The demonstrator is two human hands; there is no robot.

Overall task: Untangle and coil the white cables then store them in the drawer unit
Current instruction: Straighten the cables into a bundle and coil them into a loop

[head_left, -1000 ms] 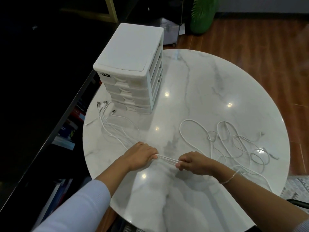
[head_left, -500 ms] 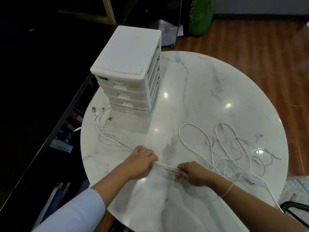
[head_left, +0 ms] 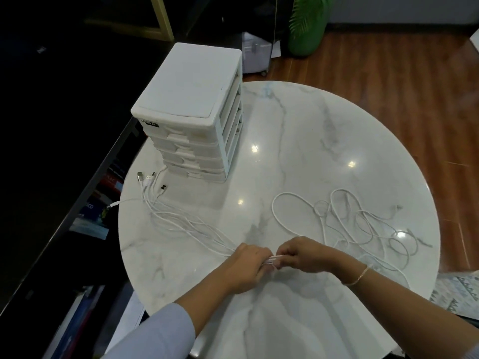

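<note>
Head view
Table [head_left: 298, 141]: round marble top; its left edge runs close to a dark cabinet [head_left: 64, 141], and wood floor [head_left: 414, 86] shows beyond the far and right rim.
Open room: bare marble in the middle and far right, between the drawers and the loose loops.
Drawers [head_left: 197, 110]: white unit at the far left of the table, all drawers pushed in.
Cables [head_left: 181, 218]: a white bundle runs from plugs [head_left: 149, 180] near the left rim, just in front of the drawers, to the hands; tangled loops [head_left: 363, 224] lie right of the hands, near the right rim.
Left hand [head_left: 246, 265]: fingers curled round the bundle.
Right hand [head_left: 303, 255]: fingers pinch the same strands; the hands nearly touch.
Bracelet [head_left: 359, 275]: on the right wrist.
</note>
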